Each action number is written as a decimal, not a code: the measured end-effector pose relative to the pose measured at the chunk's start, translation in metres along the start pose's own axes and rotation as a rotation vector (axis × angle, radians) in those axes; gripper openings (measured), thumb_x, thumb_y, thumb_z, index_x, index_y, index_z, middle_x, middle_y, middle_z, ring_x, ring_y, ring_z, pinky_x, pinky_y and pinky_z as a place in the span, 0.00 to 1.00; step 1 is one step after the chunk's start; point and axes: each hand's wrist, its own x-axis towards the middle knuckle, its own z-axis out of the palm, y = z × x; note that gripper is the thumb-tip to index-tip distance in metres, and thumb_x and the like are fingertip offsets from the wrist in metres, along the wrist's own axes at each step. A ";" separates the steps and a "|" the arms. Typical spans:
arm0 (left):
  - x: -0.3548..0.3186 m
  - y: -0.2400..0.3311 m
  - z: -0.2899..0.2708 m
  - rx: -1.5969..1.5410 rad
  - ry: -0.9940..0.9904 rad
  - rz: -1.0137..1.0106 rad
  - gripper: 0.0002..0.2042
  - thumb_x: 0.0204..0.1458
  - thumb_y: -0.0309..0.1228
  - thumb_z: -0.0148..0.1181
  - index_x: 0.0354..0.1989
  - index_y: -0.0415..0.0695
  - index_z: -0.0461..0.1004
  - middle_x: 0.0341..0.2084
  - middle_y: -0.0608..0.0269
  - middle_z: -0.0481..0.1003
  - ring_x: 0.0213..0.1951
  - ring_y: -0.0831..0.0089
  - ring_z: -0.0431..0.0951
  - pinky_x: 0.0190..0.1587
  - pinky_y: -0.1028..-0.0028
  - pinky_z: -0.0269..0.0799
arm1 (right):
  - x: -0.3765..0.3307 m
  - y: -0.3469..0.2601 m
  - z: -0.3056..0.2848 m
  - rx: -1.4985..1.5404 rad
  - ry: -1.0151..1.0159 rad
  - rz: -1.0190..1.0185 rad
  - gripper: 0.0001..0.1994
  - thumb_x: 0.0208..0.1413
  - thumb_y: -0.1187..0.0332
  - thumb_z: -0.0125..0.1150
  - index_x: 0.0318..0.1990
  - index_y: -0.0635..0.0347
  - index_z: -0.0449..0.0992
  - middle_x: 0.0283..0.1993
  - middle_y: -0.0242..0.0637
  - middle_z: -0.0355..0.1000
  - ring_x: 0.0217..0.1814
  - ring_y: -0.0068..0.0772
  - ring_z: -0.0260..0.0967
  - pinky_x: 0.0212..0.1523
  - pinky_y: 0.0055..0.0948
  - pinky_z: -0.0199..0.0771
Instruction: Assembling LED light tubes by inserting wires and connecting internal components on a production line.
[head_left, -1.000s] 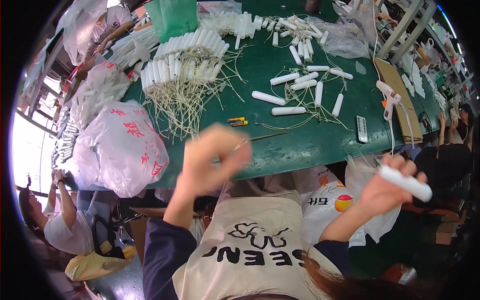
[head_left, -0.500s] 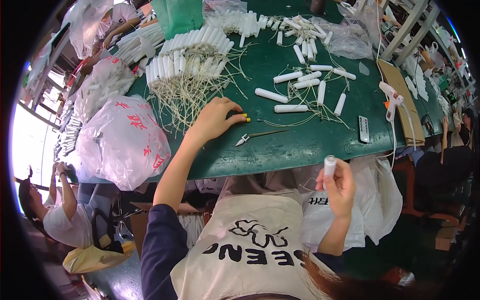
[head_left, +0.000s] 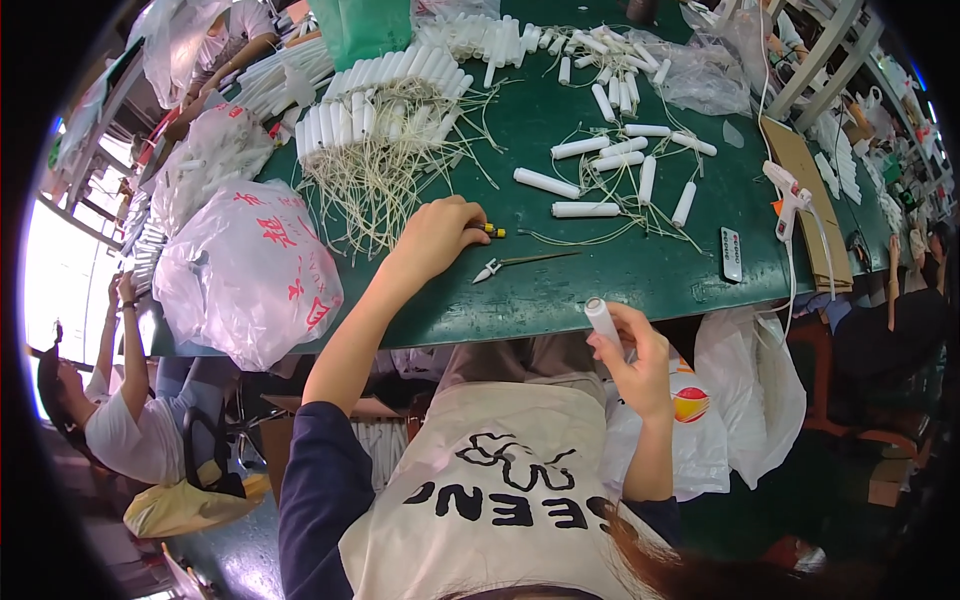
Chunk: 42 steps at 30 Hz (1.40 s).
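Observation:
My right hand is closed around a white tube just off the table's near edge; the tube tilts, its round hollow end turned up. On the green table, my left hand has its fingers curled over a small yellow-and-black tool; only its yellow ends show, the rest is under the fingers. Just right of that hand lies a thin stick-like tool with a white pointed tip. Several white tubes with thin pale wires are scattered to the right.
A dense bundle of wired white tubes fills the table's left back. Stuffed plastic bags sit at the left edge. To the right are a small remote control, a white glue gun and cardboard. Another person sits at left.
My right hand has moved left and closer to the table edge with the white tube, which now tilts left. My left hand has stayed nearly in place, its fingers curled a little more.

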 end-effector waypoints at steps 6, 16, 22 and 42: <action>-0.014 0.054 -0.014 -0.373 0.067 0.091 0.09 0.48 0.27 0.59 0.36 0.37 0.75 0.25 0.56 0.74 0.24 0.70 0.73 0.30 0.74 0.68 | 0.002 0.000 0.009 0.055 -0.013 0.030 0.15 0.50 0.78 0.58 0.47 0.67 0.69 0.32 0.37 0.74 0.30 0.23 0.72 0.31 0.20 0.72; -0.030 0.098 -0.024 -0.319 0.060 0.427 0.10 0.43 0.22 0.62 0.36 0.39 0.75 0.29 0.58 0.74 0.27 0.65 0.77 0.29 0.73 0.71 | -0.001 -0.008 0.007 0.055 0.011 0.073 0.17 0.47 0.72 0.65 0.46 0.62 0.71 0.32 0.39 0.74 0.30 0.25 0.71 0.33 0.23 0.70; -0.030 0.099 -0.025 -0.316 0.083 0.423 0.10 0.42 0.22 0.62 0.36 0.39 0.76 0.30 0.58 0.74 0.28 0.65 0.77 0.28 0.74 0.71 | -0.003 -0.003 0.008 0.051 0.006 0.012 0.17 0.48 0.78 0.61 0.48 0.65 0.69 0.31 0.37 0.74 0.28 0.23 0.72 0.31 0.20 0.71; -0.033 0.102 -0.020 -0.153 0.094 0.579 0.18 0.37 0.21 0.56 0.42 0.41 0.75 0.35 0.57 0.74 0.32 0.62 0.77 0.31 0.72 0.73 | -0.009 -0.001 0.013 0.089 0.035 0.029 0.17 0.47 0.72 0.66 0.45 0.64 0.72 0.35 0.42 0.75 0.33 0.30 0.74 0.36 0.25 0.72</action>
